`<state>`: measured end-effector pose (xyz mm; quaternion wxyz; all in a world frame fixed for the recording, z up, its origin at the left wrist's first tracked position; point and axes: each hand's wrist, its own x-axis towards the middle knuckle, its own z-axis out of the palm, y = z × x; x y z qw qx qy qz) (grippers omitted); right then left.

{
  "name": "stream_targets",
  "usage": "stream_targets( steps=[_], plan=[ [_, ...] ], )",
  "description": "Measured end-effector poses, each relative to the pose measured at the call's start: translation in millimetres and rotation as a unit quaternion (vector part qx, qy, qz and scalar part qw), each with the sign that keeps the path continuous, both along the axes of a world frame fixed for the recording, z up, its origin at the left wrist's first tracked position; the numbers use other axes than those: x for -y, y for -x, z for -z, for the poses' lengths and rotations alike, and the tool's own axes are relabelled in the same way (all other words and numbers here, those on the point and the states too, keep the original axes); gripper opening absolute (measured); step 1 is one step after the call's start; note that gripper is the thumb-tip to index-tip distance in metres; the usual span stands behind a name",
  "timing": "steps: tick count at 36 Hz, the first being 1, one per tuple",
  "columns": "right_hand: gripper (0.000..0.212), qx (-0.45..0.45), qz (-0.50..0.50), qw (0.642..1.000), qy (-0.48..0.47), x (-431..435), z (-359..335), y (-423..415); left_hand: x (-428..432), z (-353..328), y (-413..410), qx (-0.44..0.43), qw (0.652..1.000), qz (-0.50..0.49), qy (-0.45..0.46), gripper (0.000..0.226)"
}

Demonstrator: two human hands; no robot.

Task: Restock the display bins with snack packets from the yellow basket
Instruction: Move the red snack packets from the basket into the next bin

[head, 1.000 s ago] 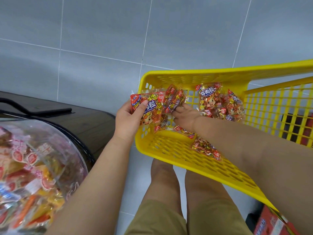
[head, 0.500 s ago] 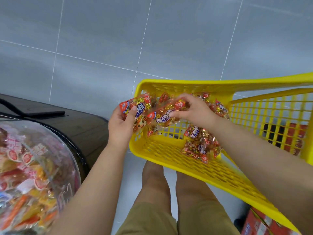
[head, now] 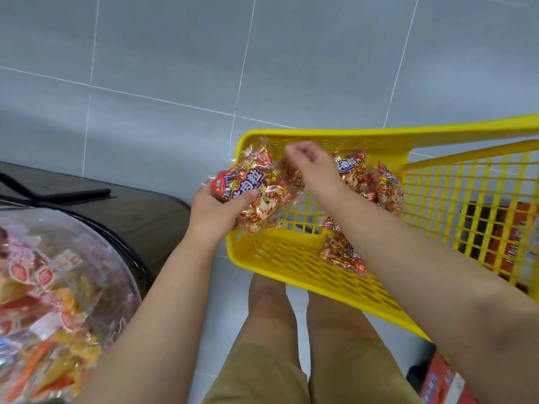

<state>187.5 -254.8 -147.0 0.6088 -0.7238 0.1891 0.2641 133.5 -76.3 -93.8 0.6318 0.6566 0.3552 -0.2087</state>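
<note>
1. Left forearm (head: 163, 301): bare, rising from the lower left edge of the view, wrist straight.
2. Left hand (head: 215, 214): at the near left corner of the yellow basket (head: 320, 135), back towards the camera. It grips a stack of snack packets (head: 250, 188), thumb (head: 248, 196) pressed across the top, other fingers hidden beneath.
3. Right forearm (head: 408, 258): bare, crossing the basket from the lower right, wrist bent slightly down.
4. Right hand (head: 313, 170): near the basket's far left corner, just beside the left hand, knuckles up and blurred. Its fingers curl onto a single packet (head: 291, 177) at the stack's far edge.
</note>
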Motion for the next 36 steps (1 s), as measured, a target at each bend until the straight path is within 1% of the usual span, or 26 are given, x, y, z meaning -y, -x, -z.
stream_targets(
  steps=[1,2,4,5,7,9,12,14,15,18,20,22,23,25,27,28,30,32,34,36],
  plan=[
    [0.01,-0.002,0.028,0.998,0.064,6.5,10.7,-1.3,-0.3,0.2,0.4,-0.006,1.0,-0.01,0.003,0.029],
    [0.016,-0.017,0.027,0.991,0.127,13.1,23.1,-1.8,-0.7,0.2,0.7,-0.011,1.0,-0.02,0.007,0.028],
    [0.03,-0.064,-0.046,0.972,0.22,24.1,47.4,0.3,-2.3,1.0,1.4,-0.016,0.999,-0.037,0.015,0.028],
    [0.04,-0.08,-0.092,0.964,0.236,27.5,57.7,2.8,-3.1,0.9,1.6,-0.018,0.999,-0.043,0.019,0.028],
    [0.061,-0.09,-0.169,0.957,0.22,30.8,72.4,7.4,-3.4,-0.6,1.6,-0.015,0.998,-0.045,0.03,0.029],
    [0.072,-0.073,-0.228,0.947,0.216,31.1,80.9,8.5,-3.4,-1.6,1.5,-0.008,0.998,-0.045,0.042,0.029],
    [0.067,-0.04,-0.248,0.935,0.249,32.6,87.3,5.3,-5.2,-2.1,1.4,-0.009,0.998,-0.044,0.046,0.033],
    [0.063,-0.026,-0.27,0.917,0.292,37.2,87.2,5.0,-6.2,-2.0,1.8,-0.01,0.998,-0.043,0.051,0.035],
    [0.06,-0.023,-0.289,0.908,0.304,40.3,85.5,5.8,-6.7,-1.3,2.5,-0.009,0.998,-0.044,0.053,0.032],
    [0.043,-0.009,-0.328,0.906,0.268,50.8,76.2,12.1,-7.4,-0.5,4.1,-0.008,0.997,-0.044,0.057,0.025],
    [0.039,0.001,-0.355,0.898,0.258,56.8,66.6,20.3,-8.3,-1.5,4.3,-0.012,0.998,-0.038,0.055,0.025],
    [0.038,0.008,-0.332,0.908,0.256,62.6,56.6,31.7,-9.0,-2.5,5.5,-0.025,0.998,-0.036,0.049,0.025],
    [0.038,0.01,-0.296,0.922,0.249,64.9,50.4,38.4,-9.4,-3.5,6.3,-0.033,0.998,-0.037,0.041,0.026],
    [0.041,-0.032,-0.179,0.963,0.2,67.0,31.0,50.5,-9.5,-7.9,8.5,-0.045,0.998,-0.035,0.028,0.024],
    [0.052,-0.091,-0.079,0.983,0.137,68.1,6.9,61.7,-8.7,-15.4,13.0,-0.052,0.998,-0.032,0.022,0.02],
    [0.056,-0.102,-0.05,0.985,0.128,69.0,-3.6,67.3,-8.9,-20.4,16.0,-0.054,0.998,-0.032,0.019,0.02],
    [0.052,-0.108,0.001,0.989,0.105,71.3,-25.5,76.8,-10.8,-32.6,23.2,-0.063,0.997,-0.043,0.018,0.02],
    [0.049,-0.121,0.037,0.99,0.065,73.2,-46.4,85.0,-12.8,-47.4,31.3,-0.061,0.996,-0.063,0.036,0.02],
    [0.052,-0.126,0.039,0.99,0.051,74.6,-66.5,93.7,-13.0,-66.3,40.2,-0.053,0.992,-0.089,0.068,0.021],
    [0.049,-0.12,0.04,0.991,0.033,74.0,-86.9,99.9,-12.1,-86.6,49.6,-0.045,0.988,-0.113,0.099,0.017]
  ],
)
